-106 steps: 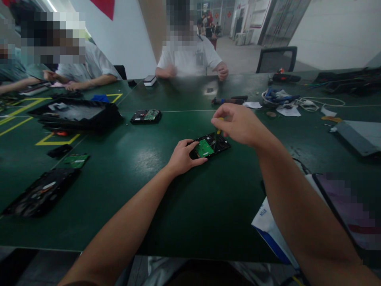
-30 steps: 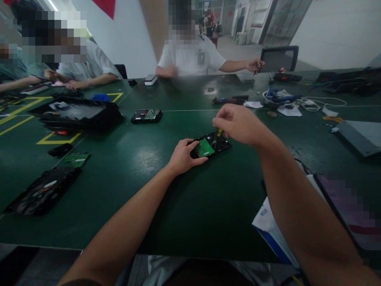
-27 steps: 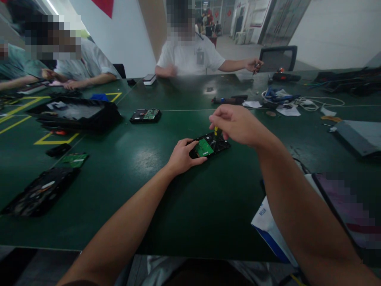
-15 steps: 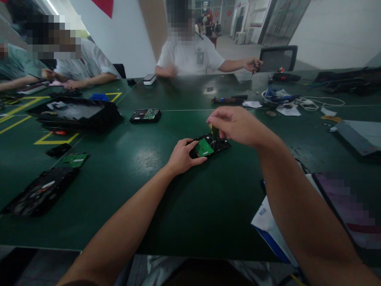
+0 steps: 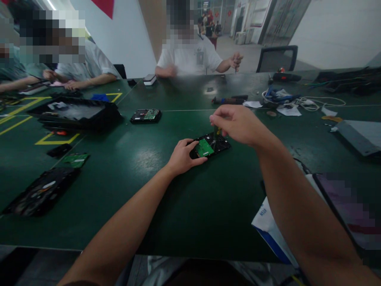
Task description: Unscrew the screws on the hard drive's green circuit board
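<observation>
A black hard drive (image 5: pixel 222 143) with a green circuit board (image 5: pixel 204 147) facing up lies flat in the middle of the table. My left hand (image 5: pixel 183 157) grips its left end, fingers on the far side and thumb along the near edge. Closed above the drive's right part is my right hand (image 5: pixel 233 124), pinching a screwdriver (image 5: pixel 216 133) with a dark and yellow handle. The screwdriver stands upright over the drive; its tip is too small to make out.
Another hard drive (image 5: pixel 145 115) lies farther back. At left are a black tray (image 5: pixel 104 115), a loose circuit board (image 5: pixel 76 159) and a bare black drive body (image 5: pixel 41 192). A white-blue packet (image 5: pixel 268 222) sits near my right forearm. Across the table sits a person (image 5: pixel 190 57).
My right hand's fingers have turned slightly on the screwdriver handle, while my left hand and the drive stay put. The person opposite has drawn a hand inward.
</observation>
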`<state>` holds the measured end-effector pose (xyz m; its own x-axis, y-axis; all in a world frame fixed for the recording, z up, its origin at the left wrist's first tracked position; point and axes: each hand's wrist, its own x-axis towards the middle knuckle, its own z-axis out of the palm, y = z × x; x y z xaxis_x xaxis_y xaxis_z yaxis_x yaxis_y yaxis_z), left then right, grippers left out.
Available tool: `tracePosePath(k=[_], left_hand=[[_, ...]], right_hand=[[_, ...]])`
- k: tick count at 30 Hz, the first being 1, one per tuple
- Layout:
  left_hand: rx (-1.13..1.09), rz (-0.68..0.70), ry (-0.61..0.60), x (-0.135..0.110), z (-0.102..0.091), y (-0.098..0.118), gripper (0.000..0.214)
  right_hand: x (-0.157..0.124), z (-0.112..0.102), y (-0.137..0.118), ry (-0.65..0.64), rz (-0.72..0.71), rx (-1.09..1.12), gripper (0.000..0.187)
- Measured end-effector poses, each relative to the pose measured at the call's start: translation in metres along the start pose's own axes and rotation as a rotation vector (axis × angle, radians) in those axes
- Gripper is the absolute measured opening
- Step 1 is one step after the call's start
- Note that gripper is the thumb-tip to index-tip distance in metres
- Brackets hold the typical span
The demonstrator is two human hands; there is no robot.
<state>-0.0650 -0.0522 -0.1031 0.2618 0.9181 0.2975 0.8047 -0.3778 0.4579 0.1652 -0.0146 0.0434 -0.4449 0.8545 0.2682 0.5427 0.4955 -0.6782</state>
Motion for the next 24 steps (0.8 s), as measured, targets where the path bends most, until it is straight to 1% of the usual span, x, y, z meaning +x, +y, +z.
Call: tracePosePath(k=[5,9,18,24], left_hand=[[-0.003,-0.007,-0.013,-0.0002,-0.0024,0.0025,0.077],[-0.005,-0.003,-0.018,-0.0004,-0.0027,0.0019,0.078],[0.005,0.002,-0.024,0.0003,-0.0011,0.0002,0.077],[0.008,-0.002,-0.024,0.0006,-0.0012,-0.0002,0.079]], right_hand=[[0.0009,-0.0003,0.0048,-0.02,0.013,0.022,0.035],[0.0013,-0.0014,0.0072,-0.02,0.006,0.043,0.037],[0.0025,-0.0013,0.0101,0.003,0.001,0.002,0.03],[0.0022,-0.0008,0.0026,-0.003,0.049,0.022,0.023]])
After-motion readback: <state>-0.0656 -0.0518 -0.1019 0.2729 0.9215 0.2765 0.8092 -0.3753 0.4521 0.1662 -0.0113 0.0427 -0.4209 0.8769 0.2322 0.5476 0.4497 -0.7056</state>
